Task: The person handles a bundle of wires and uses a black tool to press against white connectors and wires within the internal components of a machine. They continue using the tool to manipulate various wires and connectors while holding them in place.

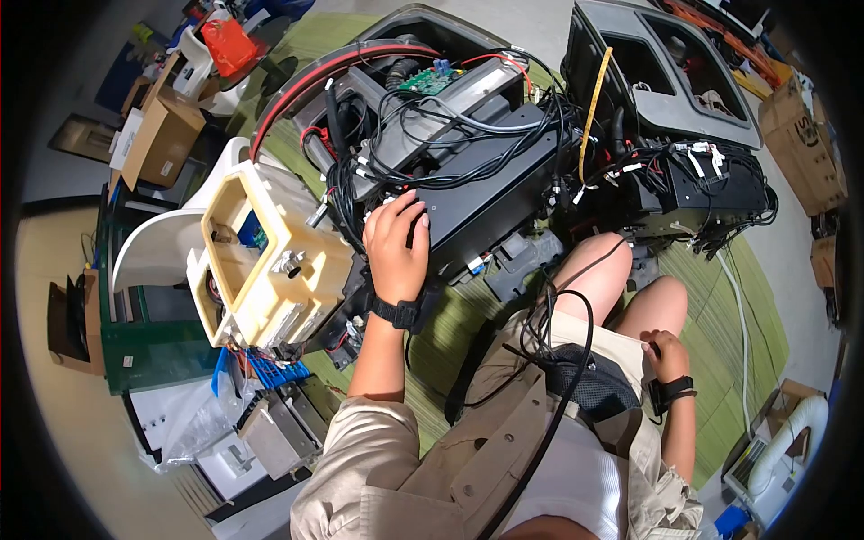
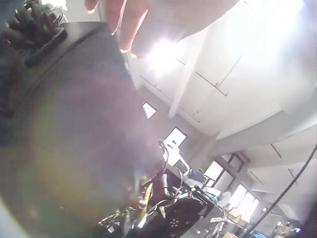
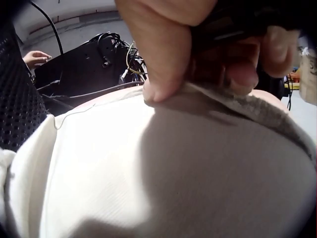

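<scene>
left hand (image 1: 396, 241) lies flat, fingers straight, on the black housing (image 1: 477, 202); right hand (image 1: 664, 353) grips a small dark object against the thigh.

The person wears a beige short-sleeved shirt (image 1: 396, 468) over a white top (image 1: 576, 486), pale shorts (image 1: 594, 337), and a black strap on each wrist (image 1: 398, 312). Black cables (image 1: 562, 396) run down past a black mesh pouch (image 1: 589, 382).

left arm stretched forward, left hand (image 1: 396, 238) palm down with fingers spread and nearly straight, fingertips (image 1: 409, 200) pressing flat, right arm bent close to the body, right hand (image 1: 667, 353) on the thigh, fingers curled round a small dark object
</scene>
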A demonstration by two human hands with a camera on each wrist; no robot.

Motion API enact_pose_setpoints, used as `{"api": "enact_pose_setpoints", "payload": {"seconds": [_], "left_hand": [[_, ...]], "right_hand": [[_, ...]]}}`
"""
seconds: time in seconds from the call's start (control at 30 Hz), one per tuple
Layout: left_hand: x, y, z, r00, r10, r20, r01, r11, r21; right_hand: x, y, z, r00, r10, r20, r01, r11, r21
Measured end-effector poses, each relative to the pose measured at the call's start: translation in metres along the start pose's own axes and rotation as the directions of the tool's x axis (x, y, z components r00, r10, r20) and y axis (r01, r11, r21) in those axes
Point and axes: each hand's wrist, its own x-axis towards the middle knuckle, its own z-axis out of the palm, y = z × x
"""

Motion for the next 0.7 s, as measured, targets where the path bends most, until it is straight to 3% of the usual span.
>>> {"api": "enact_pose_setpoints", "payload": {"seconds": [0.2, 0.27, 0.4, 0.47, 0.6, 0.7], "left_hand": [[-0.007, 0.028, -0.019, 0.999, 0.044, -0.031, -0.049, 0.983, -0.176], [-0.012, 0.036, -0.024, 0.998, 0.061, 0.001, -0.06, 0.98, -0.19], [-0.03, 0.047, -0.018, 0.992, 0.054, 0.11, 0.012, 0.852, -0.524], [-0.037, 0.049, -0.014, 0.964, 0.142, 0.223, 0.01, 0.824, -0.567], [-0.044, 0.058, 0.001, 0.904, 0.289, 0.316, -0.016, 0.759, -0.65], [-0.056, 0.067, 0.02, 0.812, 0.394, 0.43, 0.004, 0.733, -0.68]], "right_hand": [[-0.006, 0.001, 0.006, 0.99, 0.142, -0.012, -0.138, 0.976, 0.167], [-0.011, -0.008, 0.002, 0.987, 0.14, -0.084, -0.121, 0.973, 0.195], [-0.011, -0.01, 0.001, 0.975, 0.157, -0.159, -0.126, 0.974, 0.188], [-0.008, -0.007, 0.001, 0.972, 0.14, -0.186, -0.106, 0.978, 0.182], [-0.01, -0.015, -0.004, 0.97, 0.114, -0.217, -0.065, 0.973, 0.222], [-0.023, -0.021, -0.016, 0.934, 0.196, -0.3, -0.149, 0.973, 0.175]]}}
